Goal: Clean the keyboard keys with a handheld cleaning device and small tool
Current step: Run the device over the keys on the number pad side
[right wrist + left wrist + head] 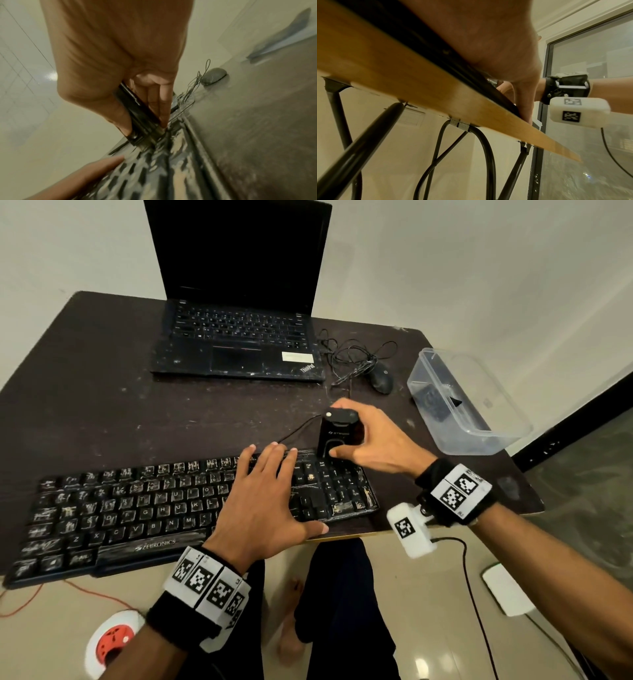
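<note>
Right hand [376, 440] curled around the black cleaner [337, 433], thumb on its front, standing upright at the top right edge of the keyboard [137, 508]. Left hand [267, 505] spread flat on the keys, fingers straight. Behind, on the table [102, 371]: laptop [239, 337], mouse [380, 380], clear box [486, 419].

Bare surface [102, 378] is left open at the frame's left; the centre-right is blocked by laptop [239, 344], tangled cable [356, 354], mouse [381, 380] and plastic container [479, 436].
</note>
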`<state>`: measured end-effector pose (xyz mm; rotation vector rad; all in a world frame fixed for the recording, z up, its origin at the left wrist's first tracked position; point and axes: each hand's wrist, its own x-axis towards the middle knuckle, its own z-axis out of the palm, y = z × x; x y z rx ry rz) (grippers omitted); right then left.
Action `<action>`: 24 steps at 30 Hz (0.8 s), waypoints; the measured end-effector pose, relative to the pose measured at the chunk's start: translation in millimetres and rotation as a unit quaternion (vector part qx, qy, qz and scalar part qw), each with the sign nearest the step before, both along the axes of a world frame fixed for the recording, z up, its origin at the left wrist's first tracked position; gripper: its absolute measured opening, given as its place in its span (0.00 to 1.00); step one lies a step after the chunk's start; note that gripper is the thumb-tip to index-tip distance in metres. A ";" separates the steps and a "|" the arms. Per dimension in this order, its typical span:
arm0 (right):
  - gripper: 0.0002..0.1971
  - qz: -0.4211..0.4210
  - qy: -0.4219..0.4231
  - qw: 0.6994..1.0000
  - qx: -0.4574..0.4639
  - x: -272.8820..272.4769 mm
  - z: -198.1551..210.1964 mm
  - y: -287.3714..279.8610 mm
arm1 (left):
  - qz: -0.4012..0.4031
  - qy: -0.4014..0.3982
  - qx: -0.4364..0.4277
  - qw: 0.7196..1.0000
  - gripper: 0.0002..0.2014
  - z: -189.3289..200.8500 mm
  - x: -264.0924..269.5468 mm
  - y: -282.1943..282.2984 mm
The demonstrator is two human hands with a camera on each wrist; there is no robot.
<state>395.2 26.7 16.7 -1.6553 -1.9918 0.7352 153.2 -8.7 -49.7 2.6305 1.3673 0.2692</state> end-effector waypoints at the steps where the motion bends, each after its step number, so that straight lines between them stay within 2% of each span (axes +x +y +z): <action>1: 0.21 -0.007 0.003 1.000 0.005 0.1 0.9 0.2 | -0.001 0.003 -0.002 1.000 0.67 0.3 0.0 -0.1; 4: 0.22 -0.015 0.032 0.999 -0.002 1.7 3.4 0.9 | 0.000 0.006 -0.006 1.000 0.67 0.8 0.0 -0.8; 6: 0.22 0.006 0.025 0.999 -0.025 0.6 3.8 1.9 | 0.001 0.004 -0.006 1.000 0.67 1.3 -0.1 0.0; 10: 0.22 -0.025 0.021 0.999 -0.002 -2.5 3.5 3.6 | 0.000 -0.001 -0.002 1.000 0.67 -0.8 0.5 -0.6; 13: 0.21 -0.004 0.019 1.000 -0.018 -9.1 1.9 3.0 | 0.001 -0.007 0.002 1.000 0.67 -1.4 0.2 -0.1; 16: 0.21 -0.027 0.012 1.000 0.006 -11.4 3.8 4.5 | 0.000 0.004 0.002 1.000 0.67 -1.1 0.6 -0.4; 21: 0.20 -0.008 -0.009 1.000 0.009 -17.1 2.7 4.7 | -0.001 0.006 0.000 1.000 0.67 -1.3 -0.1 0.4; 24: 0.21 -0.028 0.015 0.999 0.000 -12.5 4.0 4.6 | 0.000 0.010 0.001 1.000 0.68 -0.9 0.2 0.2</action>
